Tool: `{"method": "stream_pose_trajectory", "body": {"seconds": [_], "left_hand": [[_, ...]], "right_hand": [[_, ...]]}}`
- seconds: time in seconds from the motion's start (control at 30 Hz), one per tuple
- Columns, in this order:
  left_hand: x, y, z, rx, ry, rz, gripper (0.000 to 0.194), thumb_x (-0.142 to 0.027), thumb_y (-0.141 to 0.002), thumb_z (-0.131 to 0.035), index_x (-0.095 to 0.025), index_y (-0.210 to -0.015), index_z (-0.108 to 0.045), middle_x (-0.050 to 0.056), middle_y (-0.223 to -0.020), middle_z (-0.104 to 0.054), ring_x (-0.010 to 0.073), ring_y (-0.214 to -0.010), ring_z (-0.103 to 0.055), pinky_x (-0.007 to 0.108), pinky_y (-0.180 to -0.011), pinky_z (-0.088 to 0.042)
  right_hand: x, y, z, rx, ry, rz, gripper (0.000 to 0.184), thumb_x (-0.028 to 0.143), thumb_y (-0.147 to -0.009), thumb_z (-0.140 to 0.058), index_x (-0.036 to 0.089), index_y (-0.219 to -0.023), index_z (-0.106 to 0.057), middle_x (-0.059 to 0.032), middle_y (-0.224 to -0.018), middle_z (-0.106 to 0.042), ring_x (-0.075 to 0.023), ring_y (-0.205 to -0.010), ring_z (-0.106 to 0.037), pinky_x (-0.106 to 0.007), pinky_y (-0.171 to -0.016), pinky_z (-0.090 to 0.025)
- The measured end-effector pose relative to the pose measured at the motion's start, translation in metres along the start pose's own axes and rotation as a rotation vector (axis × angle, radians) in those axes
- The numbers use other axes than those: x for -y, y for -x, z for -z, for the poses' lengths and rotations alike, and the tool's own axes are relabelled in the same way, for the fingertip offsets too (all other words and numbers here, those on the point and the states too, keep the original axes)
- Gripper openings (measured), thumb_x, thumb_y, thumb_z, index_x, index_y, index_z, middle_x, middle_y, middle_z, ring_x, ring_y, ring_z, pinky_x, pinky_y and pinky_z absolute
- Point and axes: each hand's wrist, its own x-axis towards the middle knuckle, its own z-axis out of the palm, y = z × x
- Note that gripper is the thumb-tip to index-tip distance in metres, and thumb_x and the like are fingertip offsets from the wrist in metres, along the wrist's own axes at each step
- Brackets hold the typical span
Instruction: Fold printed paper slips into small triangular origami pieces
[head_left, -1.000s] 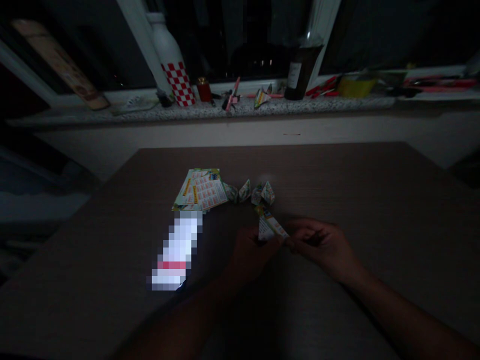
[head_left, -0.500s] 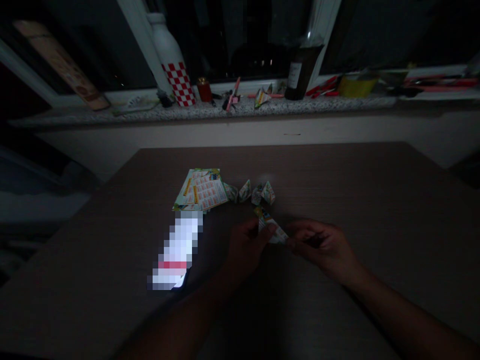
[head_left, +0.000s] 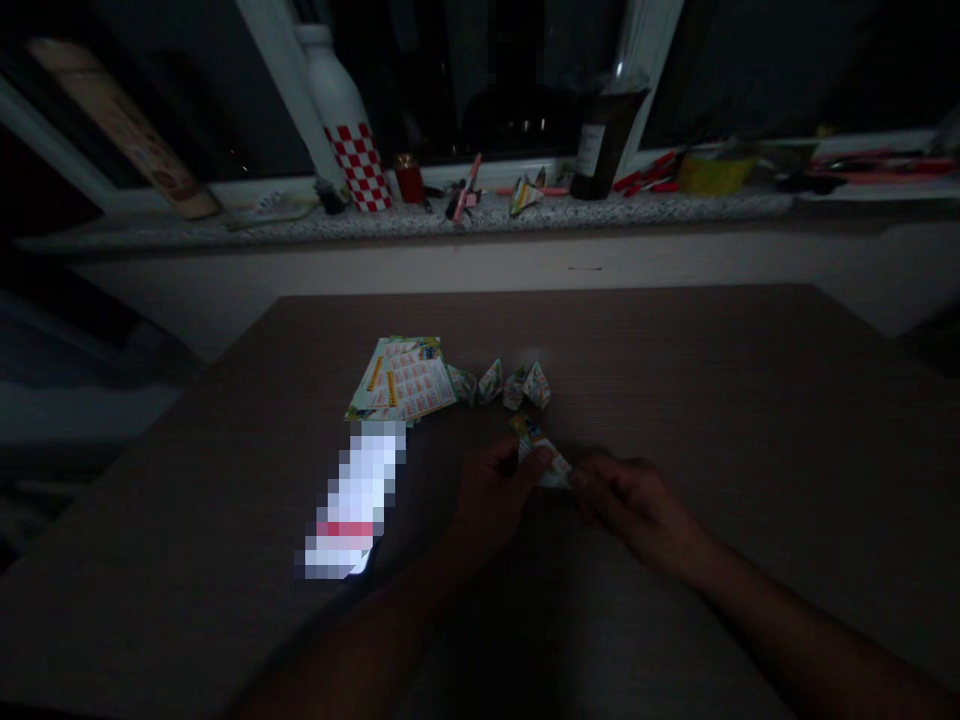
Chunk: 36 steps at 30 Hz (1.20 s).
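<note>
Between my hands is a folded piece of printed paper (head_left: pixel 553 468), white with orange print and a yellow-green corner. My left hand (head_left: pixel 496 487) grips its left side, thumb on top. At its right end, my right hand (head_left: pixel 626 500) pinches the tip between thumb and curled fingers. Just beyond the paper, several small folded paper shapes (head_left: pixel 491 382) stand in a row. To their left lies a stack of printed paper sheets (head_left: pixel 420 383). A phone (head_left: pixel 356 495) with a lit, blurred-out screen rests nearer me, left of my left hand.
The wooden table (head_left: pixel 712 380) meets a wall below a granite windowsill (head_left: pixel 300 230). On the sill stand a white bottle with red checks (head_left: pixel 360 165), a red jar (head_left: pixel 409 180), a dark labelled container (head_left: pixel 600 145), a yellow item (head_left: pixel 716 175) and pens. The room is dim.
My right hand has turned a little and its fingers have closed in at the paper's right tip. My left hand and the paper are almost where they were.
</note>
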Motion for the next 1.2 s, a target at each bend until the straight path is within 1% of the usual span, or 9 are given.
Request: {"method": "stream_pose_trajectory", "body": {"seconds": [0.27,0.37,0.43,0.53,0.63,0.7,0.77,0.97,1.2], "left_hand": [[-0.003,0.001,0.001,0.011,-0.015,-0.012,0.032,-0.042,-0.078,-0.063,-0.013,-0.067,-0.059,-0.003,-0.058,-0.05,0.0092,-0.055,-0.043,0.02,-0.052,-0.035],[-0.002,0.001,0.004,0.049,-0.001,-0.008,0.03,-0.041,-0.078,-0.064,-0.014,-0.067,-0.059,-0.003,-0.06,-0.05,0.0094,-0.056,-0.043,0.021,-0.053,-0.035],[-0.002,0.001,0.006,0.151,-0.031,0.013,0.027,-0.039,-0.077,-0.063,-0.014,-0.068,-0.059,-0.003,-0.061,-0.049,0.0098,-0.056,-0.043,0.021,-0.054,-0.033],[-0.004,0.002,0.01,0.379,-0.144,0.032,0.025,-0.035,-0.078,-0.061,-0.014,-0.066,-0.057,-0.003,-0.059,-0.043,0.0094,-0.056,-0.039,0.021,-0.053,-0.029],[-0.007,0.004,0.011,0.564,-0.238,0.026,0.024,-0.033,-0.079,-0.058,-0.015,-0.063,-0.054,-0.003,-0.058,-0.04,0.0094,-0.057,-0.036,0.021,-0.053,-0.027],[-0.008,0.005,0.011,0.621,-0.256,0.025,0.023,-0.032,-0.08,-0.057,-0.014,-0.066,-0.055,-0.003,-0.06,-0.042,0.0097,-0.058,-0.037,0.022,-0.054,-0.028],[-0.008,0.005,0.01,0.598,-0.258,0.013,0.023,-0.034,-0.081,-0.057,-0.014,-0.068,-0.057,-0.003,-0.062,-0.045,0.0098,-0.059,-0.039,0.021,-0.054,-0.029],[-0.006,0.001,0.009,0.39,-0.154,0.072,0.029,-0.042,-0.078,-0.061,-0.014,-0.07,-0.064,-0.002,-0.059,-0.049,0.0094,-0.055,-0.04,0.02,-0.051,-0.03],[-0.005,0.001,0.01,0.354,-0.078,0.075,0.028,-0.04,-0.076,-0.065,-0.013,-0.069,-0.067,-0.003,-0.055,-0.05,0.007,-0.05,-0.039,0.019,-0.048,-0.029]], "right_hand": [[-0.001,0.0,0.0,0.039,0.047,0.055,0.039,0.038,-0.095,-0.041,0.017,-0.065,-0.053,0.0032,-0.054,-0.048,-0.0082,-0.048,-0.043,-0.02,-0.046,-0.034],[-0.002,-0.002,0.001,-0.02,0.105,0.117,0.037,0.037,-0.091,-0.049,0.018,-0.061,-0.055,0.0033,-0.052,-0.049,-0.0085,-0.048,-0.045,-0.021,-0.046,-0.035],[-0.002,-0.002,0.003,-0.12,0.103,0.127,0.028,0.037,-0.087,-0.056,0.018,-0.066,-0.061,0.0016,-0.056,-0.056,-0.0106,-0.052,-0.051,-0.022,-0.05,-0.041],[-0.003,-0.003,0.005,-0.229,-0.049,0.07,0.021,0.039,-0.082,-0.062,0.018,-0.085,-0.068,-0.0015,-0.066,-0.067,-0.0139,-0.059,-0.06,-0.024,-0.055,-0.048],[-0.004,-0.004,0.006,-0.232,-0.168,0.022,0.025,0.041,-0.077,-0.067,0.018,-0.087,-0.07,-0.0017,-0.064,-0.068,-0.0133,-0.056,-0.06,-0.023,-0.052,-0.048],[-0.004,-0.005,0.006,-0.217,-0.177,0.015,0.023,0.04,-0.075,-0.069,0.018,-0.08,-0.071,-0.0015,-0.061,-0.066,-0.0123,-0.054,-0.059,-0.022,-0.05,-0.047],[-0.003,-0.005,0.006,-0.211,-0.175,0.014,0.023,0.041,-0.075,-0.069,0.018,-0.075,-0.07,-0.0019,-0.06,-0.066,-0.0122,-0.053,-0.059,-0.022,-0.05,-0.047],[-0.001,-0.005,0.007,-0.209,-0.283,-0.005,0.025,0.042,-0.071,-0.073,0.018,-0.078,-0.071,-0.0031,-0.064,-0.071,-0.0144,-0.056,-0.065,-0.024,-0.053,-0.053],[-0.003,-0.005,0.007,-0.122,-0.391,-0.028,0.024,0.037,-0.071,-0.075,0.018,-0.086,-0.073,-0.004,-0.074,-0.074,-0.0147,-0.064,-0.067,-0.025,-0.061,-0.055]]}}
